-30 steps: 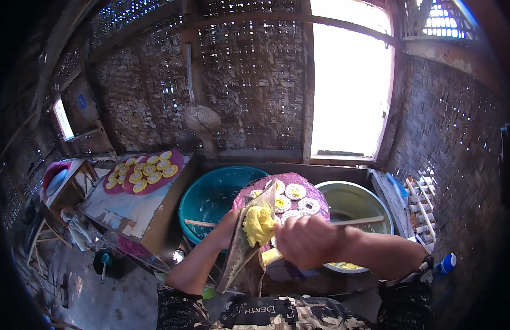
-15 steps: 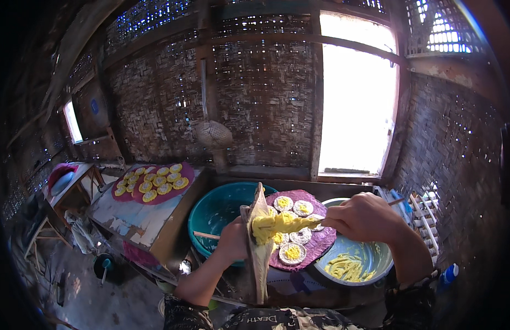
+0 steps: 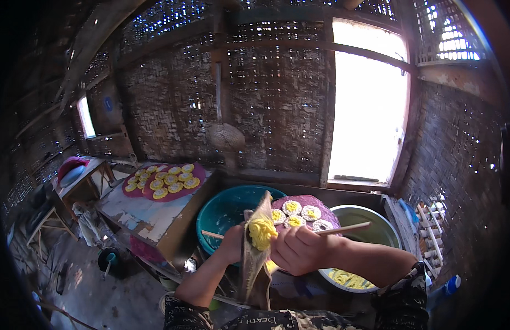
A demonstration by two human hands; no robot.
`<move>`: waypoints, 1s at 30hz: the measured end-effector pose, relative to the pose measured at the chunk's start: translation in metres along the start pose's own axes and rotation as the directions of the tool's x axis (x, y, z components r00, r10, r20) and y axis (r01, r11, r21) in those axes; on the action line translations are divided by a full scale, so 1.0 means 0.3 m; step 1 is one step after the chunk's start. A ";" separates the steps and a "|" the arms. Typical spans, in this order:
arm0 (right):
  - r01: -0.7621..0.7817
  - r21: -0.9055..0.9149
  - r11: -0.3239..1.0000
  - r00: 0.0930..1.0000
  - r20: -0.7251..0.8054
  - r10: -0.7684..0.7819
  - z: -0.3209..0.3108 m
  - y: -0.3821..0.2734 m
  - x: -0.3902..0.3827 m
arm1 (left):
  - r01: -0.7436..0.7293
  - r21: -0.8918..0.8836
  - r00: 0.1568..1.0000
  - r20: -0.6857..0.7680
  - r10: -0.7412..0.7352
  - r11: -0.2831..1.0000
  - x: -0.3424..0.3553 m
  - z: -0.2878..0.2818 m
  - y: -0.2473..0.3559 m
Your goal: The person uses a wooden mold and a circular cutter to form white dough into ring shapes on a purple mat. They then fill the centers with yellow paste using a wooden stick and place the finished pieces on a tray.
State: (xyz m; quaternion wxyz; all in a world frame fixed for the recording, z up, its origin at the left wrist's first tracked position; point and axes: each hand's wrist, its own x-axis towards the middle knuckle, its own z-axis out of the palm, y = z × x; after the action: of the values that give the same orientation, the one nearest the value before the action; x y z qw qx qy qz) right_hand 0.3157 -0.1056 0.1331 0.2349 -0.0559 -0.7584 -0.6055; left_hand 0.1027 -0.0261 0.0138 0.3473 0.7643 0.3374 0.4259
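The right hand (image 3: 300,248), back from over the green basin (image 3: 370,231), is gripping a thin stick (image 3: 343,229) against the yellow noodle coil (image 3: 262,232). The left hand (image 3: 233,242) is clasping the brown strip (image 3: 255,258) carrying it.

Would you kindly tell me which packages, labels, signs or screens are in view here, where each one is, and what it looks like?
Round blue sign or sticker: on the woven wall at far left, beside the small bright opening; a pale mark on it is too small to make out.
Bottle with a blue cap: lower right, near the white rack; any label is hidden.
No screens show.
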 end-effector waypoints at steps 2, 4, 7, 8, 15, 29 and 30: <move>0.055 0.014 0.998 0.998 -0.045 -0.054 -0.008 0.051 -0.010 | 0.025 -0.142 1.000 0.007 -0.024 0.990 0.009 -0.038 -0.073; -0.068 0.226 0.972 0.978 0.208 0.020 -0.051 0.128 -0.054 | 0.054 -0.087 0.998 -0.011 -0.055 0.995 0.015 -0.099 -0.112; -0.570 0.182 0.801 0.818 0.221 0.531 -0.061 0.196 -0.112 | -0.282 -0.070 0.959 0.001 0.282 0.957 0.017 -0.158 -0.106; -0.637 0.228 0.736 0.767 0.088 0.636 -0.028 0.198 -0.119 | -0.074 -0.205 0.997 0.017 0.079 0.976 0.028 -0.162 -0.091; -0.678 0.515 0.525 0.716 0.303 0.628 0.076 0.095 -0.152 | -0.095 0.105 0.996 0.016 0.093 0.990 0.121 -0.186 -0.022; -0.878 0.110 0.467 0.248 0.937 0.247 0.035 0.265 0.108 | -0.070 0.658 0.975 -0.113 0.190 0.750 0.105 -0.121 0.174; -0.865 0.127 0.486 0.287 0.919 0.271 0.049 0.248 0.123 | -0.034 0.654 0.980 -0.127 0.155 0.755 0.109 -0.120 0.177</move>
State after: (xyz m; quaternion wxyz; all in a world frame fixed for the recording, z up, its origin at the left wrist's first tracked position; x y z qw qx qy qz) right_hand 0.3064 -0.0796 0.2128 0.0806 -0.5329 -0.8386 -0.0792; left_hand 0.0960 -0.0189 0.0851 0.0085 0.8132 0.4535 0.3646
